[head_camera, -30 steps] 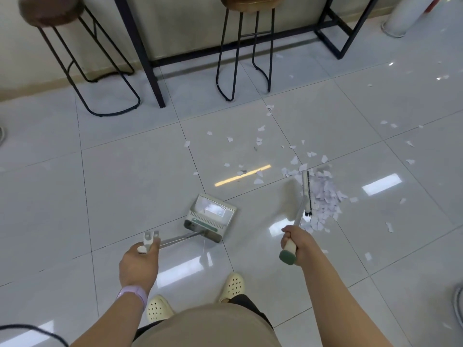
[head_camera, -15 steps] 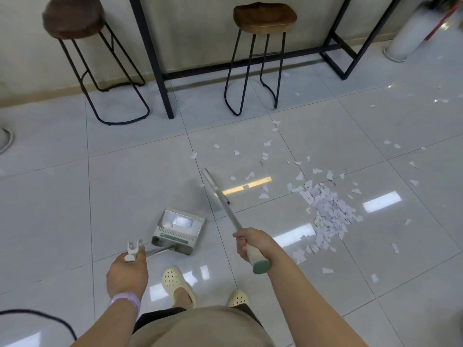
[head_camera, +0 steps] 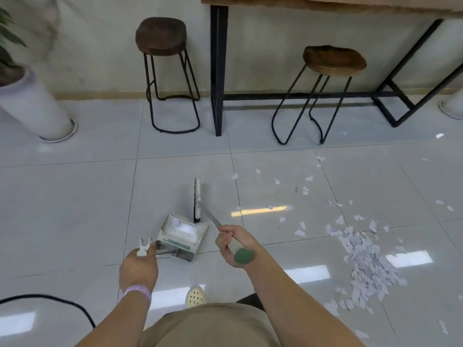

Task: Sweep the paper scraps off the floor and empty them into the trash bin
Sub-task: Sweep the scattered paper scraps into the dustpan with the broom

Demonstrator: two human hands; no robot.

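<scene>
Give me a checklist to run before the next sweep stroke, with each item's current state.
1. Broom held firmly: ok. The right hand grips the broom near its green handle end.
2. Dustpan held: ok. The left hand grips the dustpan handle; the pan rests on the floor.
3. Broom head by the scraps: not ok. It sits just beyond the dustpan, while the pile lies far to the right.
4. Dustpan near the pile: not ok. Open floor separates them.
5. Loose scraps gathered: not ok. Many lie scattered beyond the pile toward the right stool.
6. Trash bin located: cannot tell. None is in view.
</scene>
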